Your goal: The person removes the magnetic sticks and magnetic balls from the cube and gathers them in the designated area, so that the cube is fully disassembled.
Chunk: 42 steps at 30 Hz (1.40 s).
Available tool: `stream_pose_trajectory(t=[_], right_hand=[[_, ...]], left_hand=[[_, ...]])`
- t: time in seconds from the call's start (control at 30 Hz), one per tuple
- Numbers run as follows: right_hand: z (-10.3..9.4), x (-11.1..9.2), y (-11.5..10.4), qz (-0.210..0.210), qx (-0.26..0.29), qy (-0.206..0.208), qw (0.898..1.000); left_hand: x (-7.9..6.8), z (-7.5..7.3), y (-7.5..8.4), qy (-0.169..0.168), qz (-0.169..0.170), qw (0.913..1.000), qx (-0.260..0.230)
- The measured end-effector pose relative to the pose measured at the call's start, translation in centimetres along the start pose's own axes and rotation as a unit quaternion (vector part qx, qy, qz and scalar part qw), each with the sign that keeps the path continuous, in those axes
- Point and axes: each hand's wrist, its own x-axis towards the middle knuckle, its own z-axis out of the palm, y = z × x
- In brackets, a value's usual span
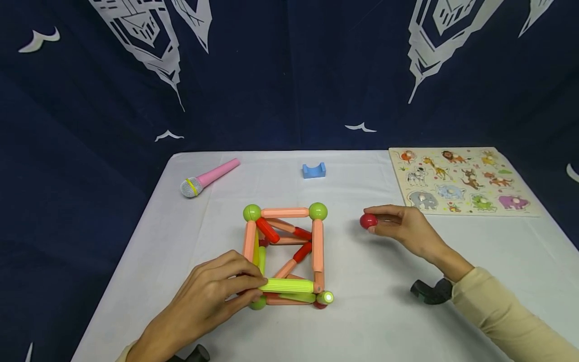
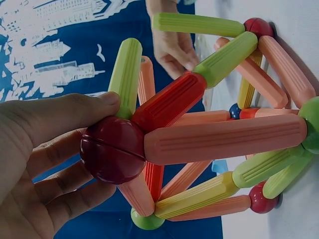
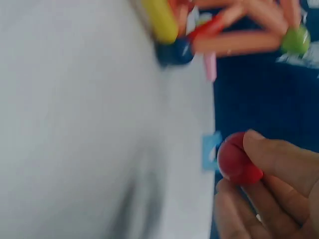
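A boxy frame of magnetic building rods and balls stands on the white table, with salmon rods (image 1: 318, 246), red rods (image 1: 268, 230) and green balls (image 1: 318, 211). My left hand (image 1: 212, 296) is at its near left corner. There, in the left wrist view, its thumb and fingers hold a dark red ball (image 2: 112, 152), the thumb lying along the base of a light green rod (image 2: 127, 74). To the right of the frame, my right hand (image 1: 409, 231) pinches a loose red ball (image 1: 368, 221) above the table. The right wrist view shows that ball between thumb and fingertips.
At the back left lies a pink toy microphone (image 1: 212, 176). A small blue notched block (image 1: 314, 171) sits at the back middle. Behind the right hand is an animal puzzle board (image 1: 434, 173). A dark blue printed cloth (image 1: 289, 75) hangs beyond the table's far edge.
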Motion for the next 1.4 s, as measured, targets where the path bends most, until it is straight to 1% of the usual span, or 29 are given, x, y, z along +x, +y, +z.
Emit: stream_pose_trajectory(t=[0.23, 0.43, 0.63, 0.73, 0.87, 0.93, 1.0, 1.07, 1.13, 1.2, 1.3, 1.4], right_hand=[[-0.9, 2.8, 2.6, 0.011, -0.017, 0.002, 1.000], [-0.9, 4.5, 4.0, 0.011, -0.017, -0.002, 1.000], [-0.9, 5.1, 4.2, 0.016, -0.017, -0.008, 1.000], [-0.9, 5.1, 4.0, 0.023, -0.029, -0.005, 0.999], [-1.0, 5.0, 3.5, 0.042, -0.055, 0.015, 0.997], [-1.1, 4.9, 3.0, 0.045, -0.072, 0.032, 0.996], [-1.1, 4.4, 2.4, 0.034, -0.095, 0.063, 0.993], [-0.6, 3.8, 1.3, 0.004, -0.105, 0.104, 0.989], [0.3, 2.9, -0.2, -0.030, -0.105, 0.141, 0.984], [1.4, 1.9, -2.2, -0.059, -0.096, 0.164, 0.980], [3.3, 0.3, -5.5, -0.087, -0.103, 0.164, 0.977], [5.1, -0.9, -8.4, -0.110, -0.133, 0.160, 0.972]], left_hand=[[0.0, 0.0, 0.0, 0.006, 0.001, 1.0000, -0.002], [0.0, -0.1, 0.0, 0.003, 0.003, 1.0000, 0.003], [0.1, -0.1, 0.1, 0.000, 0.003, 1.0000, 0.001], [0.1, -0.1, 0.1, -0.001, 0.002, 1.0000, 0.001], [0.0, -0.1, 0.1, -0.003, -0.003, 1.0000, 0.000], [0.0, -0.1, 0.1, -0.004, -0.005, 1.0000, 0.000], [0.1, -0.1, 0.1, -0.004, -0.005, 1.0000, -0.001], [0.1, 0.0, 0.1, -0.003, -0.005, 1.0000, -0.001], [0.1, 0.0, 0.0, -0.002, -0.001, 1.0000, -0.001], [0.1, 0.1, 0.0, 0.000, 0.004, 1.0000, -0.001], [0.2, 0.1, 0.0, 0.005, 0.008, 1.0000, -0.002], [0.2, 0.2, 0.0, 0.007, 0.009, 0.9999, -0.001]])
